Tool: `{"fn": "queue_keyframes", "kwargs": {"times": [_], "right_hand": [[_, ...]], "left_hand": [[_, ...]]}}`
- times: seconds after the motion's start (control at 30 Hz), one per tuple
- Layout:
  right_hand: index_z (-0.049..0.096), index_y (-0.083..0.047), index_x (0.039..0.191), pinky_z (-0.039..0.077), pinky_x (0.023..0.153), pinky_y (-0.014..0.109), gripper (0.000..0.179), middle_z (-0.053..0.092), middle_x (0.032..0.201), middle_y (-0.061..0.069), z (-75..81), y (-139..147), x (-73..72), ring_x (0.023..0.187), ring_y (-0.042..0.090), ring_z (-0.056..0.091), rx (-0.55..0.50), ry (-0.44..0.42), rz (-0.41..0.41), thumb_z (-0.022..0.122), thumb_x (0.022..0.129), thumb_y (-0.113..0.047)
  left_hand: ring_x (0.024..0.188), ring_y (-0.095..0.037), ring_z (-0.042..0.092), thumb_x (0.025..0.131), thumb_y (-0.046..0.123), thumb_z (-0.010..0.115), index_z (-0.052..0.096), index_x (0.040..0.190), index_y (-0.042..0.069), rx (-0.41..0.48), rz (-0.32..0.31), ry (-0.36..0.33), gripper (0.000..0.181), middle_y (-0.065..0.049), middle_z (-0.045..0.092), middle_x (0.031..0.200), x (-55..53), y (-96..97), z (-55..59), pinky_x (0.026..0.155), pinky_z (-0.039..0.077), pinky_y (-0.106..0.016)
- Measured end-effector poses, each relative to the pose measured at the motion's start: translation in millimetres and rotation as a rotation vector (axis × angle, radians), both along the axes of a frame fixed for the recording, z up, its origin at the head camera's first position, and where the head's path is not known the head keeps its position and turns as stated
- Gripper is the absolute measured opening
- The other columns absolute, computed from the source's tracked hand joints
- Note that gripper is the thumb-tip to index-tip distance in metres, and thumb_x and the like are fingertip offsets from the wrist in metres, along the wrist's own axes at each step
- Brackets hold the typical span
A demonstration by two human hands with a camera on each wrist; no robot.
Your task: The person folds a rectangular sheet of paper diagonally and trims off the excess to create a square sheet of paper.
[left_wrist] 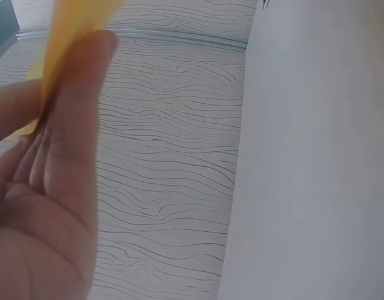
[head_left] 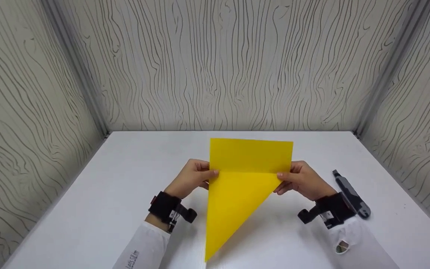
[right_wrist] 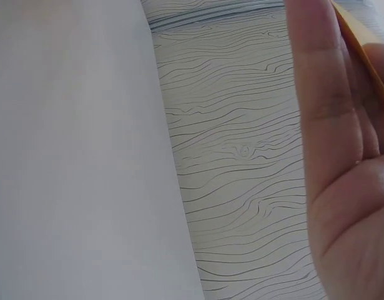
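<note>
A yellow sheet of paper (head_left: 237, 194) is held up over the white table in the head view. It has a flat rectangular band at the top and a folded triangle below, tapering to a point at the lower left. My left hand (head_left: 196, 175) pinches its left edge, thumb on the near face. On the opposite edge my right hand (head_left: 302, 179) pinches the paper near the triangle's right corner. In the left wrist view the paper (left_wrist: 60, 44) lies between thumb and fingers. Only a thin strip of paper (right_wrist: 360, 44) shows beside the thumb in the right wrist view.
A grey and black utility knife (head_left: 351, 194) lies on the white table (head_left: 125, 168), just right of my right wrist. Wood-grain patterned panels (head_left: 215, 74) stand behind the table and on both sides. Each wrist wears a black strapped camera mount (head_left: 166, 207).
</note>
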State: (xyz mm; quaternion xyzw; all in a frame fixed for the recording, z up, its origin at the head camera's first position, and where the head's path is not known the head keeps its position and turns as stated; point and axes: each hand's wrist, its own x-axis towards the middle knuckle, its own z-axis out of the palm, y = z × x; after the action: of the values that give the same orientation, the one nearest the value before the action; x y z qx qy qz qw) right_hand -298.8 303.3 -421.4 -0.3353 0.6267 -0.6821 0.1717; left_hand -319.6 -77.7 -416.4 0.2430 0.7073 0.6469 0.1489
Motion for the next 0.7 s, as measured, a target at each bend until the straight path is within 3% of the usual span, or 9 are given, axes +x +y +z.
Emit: {"fn": "queue_keyframes", "kwargs": {"times": [0.23,0.53,0.7], "right_hand": [[0.07,-0.009,0.137,0.067,0.085,0.035,0.039,0.082,0.117,0.007,0.1,0.0,0.9,0.093,0.021,0.083,-0.022,0.004,0.022,0.044,0.113,0.006],[0.062,-0.012,0.147,0.066,0.091,0.036,0.043,0.076,0.131,0.006,1.5,-0.6,1.6,0.105,0.022,0.082,0.008,0.004,0.072,0.043,0.113,0.006],[0.065,-0.01,0.146,0.065,0.094,0.037,0.042,0.076,0.131,0.005,1.0,-0.5,1.0,0.108,0.022,0.081,0.024,0.012,0.059,0.044,0.113,0.006]], "left_hand": [[0.083,-0.014,0.077,0.107,0.006,0.059,0.069,0.136,-0.008,0.029,-0.101,0.021,0.034,-0.005,0.08,0.104,0.8,-5.4,-0.2,0.074,0.065,-0.027],[0.083,-0.014,0.079,0.108,0.005,0.059,0.07,0.138,-0.007,0.044,-0.102,0.033,0.033,-0.006,0.082,0.105,1.0,-8.7,0.8,0.075,0.066,-0.027],[0.083,-0.014,0.079,0.108,0.004,0.058,0.069,0.138,-0.007,0.059,-0.123,0.026,0.034,-0.003,0.081,0.104,0.2,-9.7,0.2,0.076,0.066,-0.028]]}}
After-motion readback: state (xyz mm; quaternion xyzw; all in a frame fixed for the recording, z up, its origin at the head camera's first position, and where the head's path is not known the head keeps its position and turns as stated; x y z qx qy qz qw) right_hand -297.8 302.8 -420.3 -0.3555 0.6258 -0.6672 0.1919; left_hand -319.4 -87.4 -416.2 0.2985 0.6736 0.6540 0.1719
